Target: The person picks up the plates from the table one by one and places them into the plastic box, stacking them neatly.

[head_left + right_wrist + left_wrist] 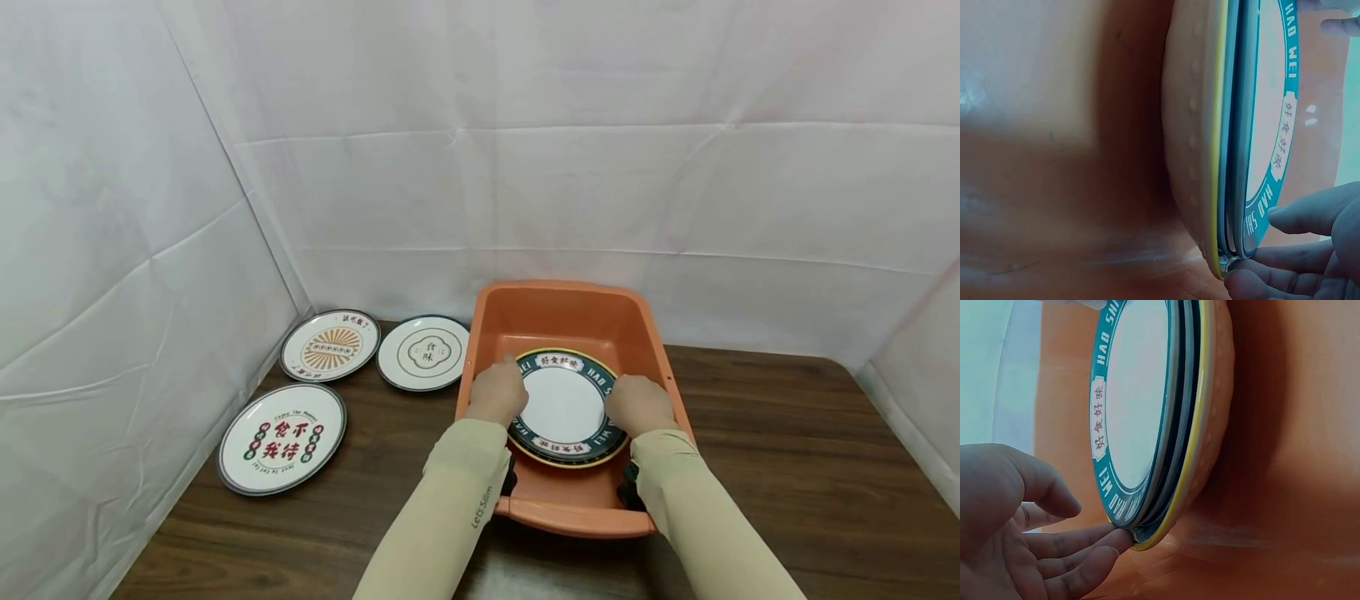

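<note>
An orange plastic basin point(575, 517) holds a stack of plates. The top plate point(562, 404) has a white centre and a green lettered rim; beneath it are more dark-rimmed plates and a yellow-rimmed bottom plate point(1192, 444) with a pale, bumpy outside. On the left edge of the stack, my left hand point(498, 392) touches the rims with fairly straight fingertips point(1124, 537), its thumb apart from the plate. Opposite, my right hand point(641, 406) grips the stack's edge, thumb point(1288, 215) over the green rim and fingers at the rims below.
Left of the basin, three plates lie on the dark wooden table point(780, 450): one with a sunburst point(330, 346), one with a quatrefoil emblem point(423, 353) and one with red characters point(282, 439). White cloth point(570, 192) hangs behind and at the sides.
</note>
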`<action>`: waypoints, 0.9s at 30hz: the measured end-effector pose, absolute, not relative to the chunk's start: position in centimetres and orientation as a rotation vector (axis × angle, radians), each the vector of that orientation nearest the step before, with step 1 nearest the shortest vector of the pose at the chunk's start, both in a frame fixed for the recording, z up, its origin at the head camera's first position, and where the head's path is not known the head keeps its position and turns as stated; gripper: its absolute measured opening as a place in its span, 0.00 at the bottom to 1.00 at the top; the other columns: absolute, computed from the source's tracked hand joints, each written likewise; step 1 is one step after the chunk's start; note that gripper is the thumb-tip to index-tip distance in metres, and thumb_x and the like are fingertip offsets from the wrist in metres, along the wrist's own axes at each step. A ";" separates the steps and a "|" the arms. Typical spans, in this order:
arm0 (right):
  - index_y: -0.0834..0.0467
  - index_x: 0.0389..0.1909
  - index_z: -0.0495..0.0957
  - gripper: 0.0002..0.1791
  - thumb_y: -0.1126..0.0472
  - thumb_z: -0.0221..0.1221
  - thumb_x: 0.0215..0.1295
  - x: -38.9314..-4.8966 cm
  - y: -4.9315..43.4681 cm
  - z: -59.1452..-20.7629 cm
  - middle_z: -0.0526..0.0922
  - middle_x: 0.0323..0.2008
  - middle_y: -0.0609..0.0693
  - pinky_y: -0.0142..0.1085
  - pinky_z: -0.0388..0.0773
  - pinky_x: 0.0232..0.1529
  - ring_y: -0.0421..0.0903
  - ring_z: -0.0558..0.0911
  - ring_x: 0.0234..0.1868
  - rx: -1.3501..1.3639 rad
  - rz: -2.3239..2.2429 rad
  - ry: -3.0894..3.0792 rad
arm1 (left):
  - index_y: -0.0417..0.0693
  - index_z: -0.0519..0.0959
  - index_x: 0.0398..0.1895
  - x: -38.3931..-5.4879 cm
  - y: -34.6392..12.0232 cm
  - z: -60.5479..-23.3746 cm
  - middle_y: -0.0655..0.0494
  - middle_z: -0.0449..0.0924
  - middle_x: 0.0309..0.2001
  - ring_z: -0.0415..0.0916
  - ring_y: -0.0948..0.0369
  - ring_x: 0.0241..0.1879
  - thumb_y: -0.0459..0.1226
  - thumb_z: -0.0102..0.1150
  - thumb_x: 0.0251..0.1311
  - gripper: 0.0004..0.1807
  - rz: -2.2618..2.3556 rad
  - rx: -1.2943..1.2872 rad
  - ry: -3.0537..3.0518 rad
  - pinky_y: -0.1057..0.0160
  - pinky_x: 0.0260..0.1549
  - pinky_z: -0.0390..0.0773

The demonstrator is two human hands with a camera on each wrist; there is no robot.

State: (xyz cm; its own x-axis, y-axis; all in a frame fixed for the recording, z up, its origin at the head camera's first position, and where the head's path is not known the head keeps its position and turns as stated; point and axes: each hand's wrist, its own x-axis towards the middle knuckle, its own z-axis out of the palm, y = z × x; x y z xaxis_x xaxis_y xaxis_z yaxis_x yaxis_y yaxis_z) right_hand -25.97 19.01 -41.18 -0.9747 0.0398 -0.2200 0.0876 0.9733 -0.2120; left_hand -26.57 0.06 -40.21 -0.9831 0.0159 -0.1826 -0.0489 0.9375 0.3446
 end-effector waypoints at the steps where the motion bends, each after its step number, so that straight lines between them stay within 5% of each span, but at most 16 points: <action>1: 0.69 0.34 0.78 0.12 0.63 0.52 0.62 -26.0 19.0 -41.1 0.76 0.23 0.54 0.39 0.75 0.26 0.49 0.75 0.23 0.098 -0.328 2.907 | 0.40 0.60 0.66 -26.6 0.0 -40.2 0.46 0.78 0.42 0.77 0.54 0.31 0.38 0.54 0.63 0.29 0.524 -0.023 2.911 0.56 0.33 0.79; 12: 0.66 0.31 0.76 0.12 0.62 0.50 0.64 -25.9 18.9 -40.4 0.75 0.22 0.54 0.38 0.70 0.22 0.48 0.74 0.21 0.041 -0.468 2.969 | 0.43 0.69 0.57 -26.5 -0.9 -38.2 0.49 0.75 0.43 0.74 0.57 0.36 0.32 0.49 0.62 0.19 0.964 0.115 3.080 0.61 0.32 0.75; 21: 0.68 0.53 0.72 0.26 0.50 0.50 0.66 -21.3 20.9 -34.9 0.79 0.44 0.66 0.56 0.73 0.39 0.63 0.77 0.42 -0.127 -0.404 3.125 | 0.45 0.69 0.58 -25.6 -9.6 -33.6 0.49 0.76 0.47 0.74 0.54 0.47 0.37 0.43 0.64 0.19 1.332 0.026 2.996 0.55 0.42 0.72; 27: 0.65 0.59 0.68 0.38 0.35 0.46 0.64 -17.8 24.2 -34.2 0.80 0.34 0.53 0.43 0.72 0.28 0.49 0.78 0.30 -0.125 -0.545 3.008 | 0.38 0.65 0.60 -25.6 -16.3 -37.8 0.39 0.73 0.51 0.70 0.48 0.51 0.36 0.42 0.63 0.22 1.312 -0.228 2.906 0.51 0.49 0.68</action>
